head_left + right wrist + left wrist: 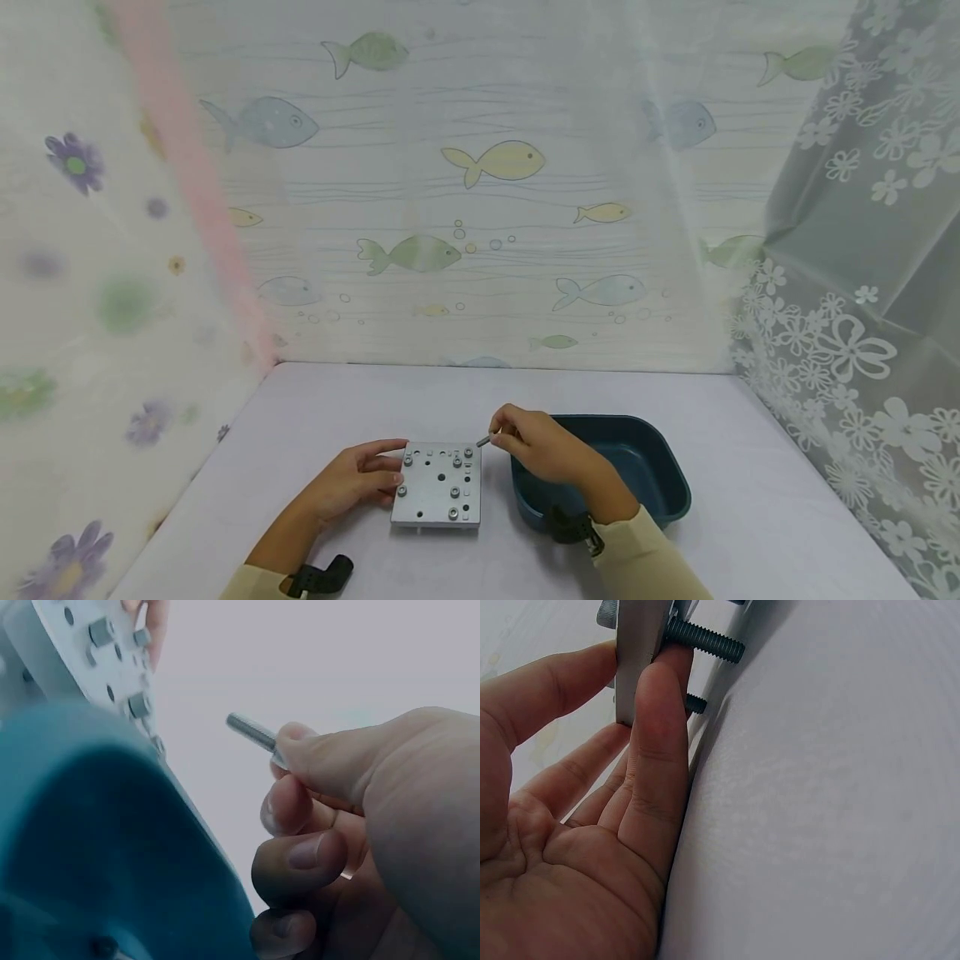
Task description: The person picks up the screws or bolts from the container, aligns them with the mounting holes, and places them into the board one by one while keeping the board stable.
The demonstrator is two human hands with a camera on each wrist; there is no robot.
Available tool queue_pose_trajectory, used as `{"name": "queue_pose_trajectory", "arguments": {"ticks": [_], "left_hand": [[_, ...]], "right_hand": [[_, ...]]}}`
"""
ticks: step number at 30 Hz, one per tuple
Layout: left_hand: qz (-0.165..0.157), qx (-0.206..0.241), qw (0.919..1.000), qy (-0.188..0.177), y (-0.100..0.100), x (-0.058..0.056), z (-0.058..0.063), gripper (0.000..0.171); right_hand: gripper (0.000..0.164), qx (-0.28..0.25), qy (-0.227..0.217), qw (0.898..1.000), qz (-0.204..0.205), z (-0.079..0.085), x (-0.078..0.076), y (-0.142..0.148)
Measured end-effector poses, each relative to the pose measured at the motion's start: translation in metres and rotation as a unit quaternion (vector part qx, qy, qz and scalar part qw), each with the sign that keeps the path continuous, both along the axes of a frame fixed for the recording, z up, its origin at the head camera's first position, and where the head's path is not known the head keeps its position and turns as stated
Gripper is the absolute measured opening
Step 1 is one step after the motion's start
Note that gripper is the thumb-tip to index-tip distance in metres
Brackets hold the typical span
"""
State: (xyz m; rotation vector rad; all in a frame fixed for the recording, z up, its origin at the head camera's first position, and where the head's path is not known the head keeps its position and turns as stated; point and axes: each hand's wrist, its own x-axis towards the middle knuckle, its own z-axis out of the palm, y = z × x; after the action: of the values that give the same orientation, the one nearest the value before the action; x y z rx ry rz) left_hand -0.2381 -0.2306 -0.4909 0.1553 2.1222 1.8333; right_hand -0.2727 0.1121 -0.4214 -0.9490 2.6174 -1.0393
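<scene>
While the left hand (352, 479) steadies it from the side, a square metal plate (423, 497) sits near the front of the white table (765, 492), left of a dark blue bin (645, 467). Several bolt heads (454, 492) stand on its upper face among bare holes, and threaded shanks (705, 637) come out underneath. The left grip is closed about the plate's left edge, with fingers on both faces.

Just off the plate's far right corner is a loose screw (251, 731); the right hand (543, 446) pinches it between thumb and fingertip, threaded end pointing out toward the plate, the other fingers curled below. In the right wrist view the screw and plate are apart. The right forearm crosses over the bin.

Both arms wear pale sleeves (652, 558) and black wrist devices (330, 575). Behind the table hangs a fish-printed sheet (487, 100), with flowered curtains (862, 292) at either side.
</scene>
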Motion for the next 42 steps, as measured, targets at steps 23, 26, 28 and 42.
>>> {"name": "queue_pose_trajectory", "arguments": {"ticks": [23, 26, 28, 42], "left_hand": [[-0.003, 0.008, 1.0000, 0.003, 0.000, 0.001, 0.003, 0.075], [-0.003, 0.008, 1.0000, 0.002, 0.000, 0.001, 0.004, 0.076], [-0.003, 0.007, 1.0000, 0.002, 0.001, 0.002, 0.004, 0.076], [-0.004, 0.008, 0.9999, 0.004, 0.001, 0.002, 0.003, 0.076]], "right_hand": [[0.008, 0.052, 0.062, 0.996, 0.028, -0.004, 0.012, -0.019], [0.010, 0.059, 0.062, 0.996, 0.026, -0.005, 0.013, -0.021], [0.011, 0.065, 0.063, 0.996, 0.027, -0.005, 0.014, -0.022], [0.009, 0.070, 0.091, 0.993, 0.021, -0.009, 0.016, -0.029]]}}
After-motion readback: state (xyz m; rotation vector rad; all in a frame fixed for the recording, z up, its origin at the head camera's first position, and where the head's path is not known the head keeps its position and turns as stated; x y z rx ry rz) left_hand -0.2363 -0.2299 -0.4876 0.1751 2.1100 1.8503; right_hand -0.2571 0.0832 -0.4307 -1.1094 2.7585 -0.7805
